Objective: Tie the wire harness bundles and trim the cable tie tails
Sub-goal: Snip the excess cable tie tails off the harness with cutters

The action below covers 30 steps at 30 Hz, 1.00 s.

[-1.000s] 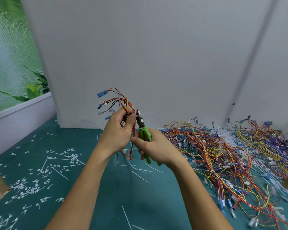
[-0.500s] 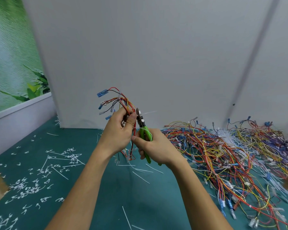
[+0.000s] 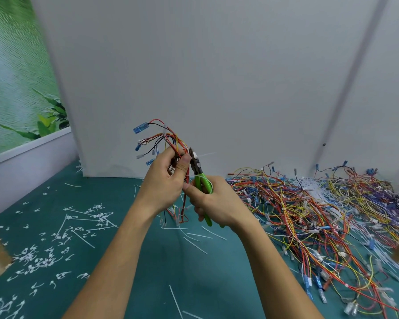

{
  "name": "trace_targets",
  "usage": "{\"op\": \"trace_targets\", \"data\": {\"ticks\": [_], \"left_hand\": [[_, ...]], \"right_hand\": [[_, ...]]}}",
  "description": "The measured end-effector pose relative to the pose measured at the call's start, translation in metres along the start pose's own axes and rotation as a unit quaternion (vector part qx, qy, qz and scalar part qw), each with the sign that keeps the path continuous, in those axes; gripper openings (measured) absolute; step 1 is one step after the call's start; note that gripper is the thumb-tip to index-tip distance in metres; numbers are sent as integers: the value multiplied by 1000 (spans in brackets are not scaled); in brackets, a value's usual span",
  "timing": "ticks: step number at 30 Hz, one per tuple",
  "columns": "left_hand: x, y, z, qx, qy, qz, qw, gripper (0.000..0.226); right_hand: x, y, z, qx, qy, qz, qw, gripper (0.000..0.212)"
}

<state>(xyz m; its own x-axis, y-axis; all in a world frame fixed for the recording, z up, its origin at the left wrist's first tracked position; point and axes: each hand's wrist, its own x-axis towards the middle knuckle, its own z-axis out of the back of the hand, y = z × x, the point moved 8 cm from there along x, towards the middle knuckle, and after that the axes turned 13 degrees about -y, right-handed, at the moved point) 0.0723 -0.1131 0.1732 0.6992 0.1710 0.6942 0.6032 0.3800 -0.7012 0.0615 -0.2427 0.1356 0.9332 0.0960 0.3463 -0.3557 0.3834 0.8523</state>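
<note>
- The teal-green bench top (image 3: 205,272) carries everything, and a plain white panel (image 3: 217,77) stands along its back edge.
- A broad heap of multicoloured wire harnesses (image 3: 309,215) with small blue and clear connectors fills the right side of the bench up to the back edge.
- No bin, tray or box shows. Short white cable tie offcuts (image 3: 44,256) lie loose towards the left edge, and a few long white uncut ties (image 3: 195,242) lie near the middle.
- The red, orange and black wire harness bundle (image 3: 168,137) is held up above the middle of the bench, its connector ends fanning up and to the left.
- The bundle is likely light and floppy, and the thin wires would nick easily, so it is best held close beside the tie, where the wires are drawn tight.
- The left hand (image 3: 164,183) grips the bundle, fingers curled round it and thumb pressed just beside the cutter head.
- The right hand (image 3: 214,201) is wrapped round the handles of the green-handled side cutters (image 3: 199,180).
- The cutter head sits against the bundle, but whether the blades are closed cannot be told.
- A thin white cable tie tail (image 3: 207,154) juts to the right from the cutter head. It looks springy and may fly when cut.
</note>
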Motion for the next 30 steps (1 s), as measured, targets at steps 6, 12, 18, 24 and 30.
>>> {"op": "trace_targets", "data": {"ticks": [6,12,18,24,30], "left_hand": [[-1,3,-1,7,-2,10,1000,16],[-1,1,-2,-3,2,10,1000,16],[-1,1,-1,3,2,8,1000,16],[-1,5,-3,19,12,19,1000,14],[-1,5,-2,17,14,20,1000,17]], "right_hand": [[-1,-1,-3,8,22,-10,1000,43],[-1,-2,0,3,7,-15,1000,46],[-1,-2,0,-1,10,-16,1000,45],[-1,-2,-3,-10,19,-11,1000,43],[0,-6,-1,-5,7,-21,1000,45]]}}
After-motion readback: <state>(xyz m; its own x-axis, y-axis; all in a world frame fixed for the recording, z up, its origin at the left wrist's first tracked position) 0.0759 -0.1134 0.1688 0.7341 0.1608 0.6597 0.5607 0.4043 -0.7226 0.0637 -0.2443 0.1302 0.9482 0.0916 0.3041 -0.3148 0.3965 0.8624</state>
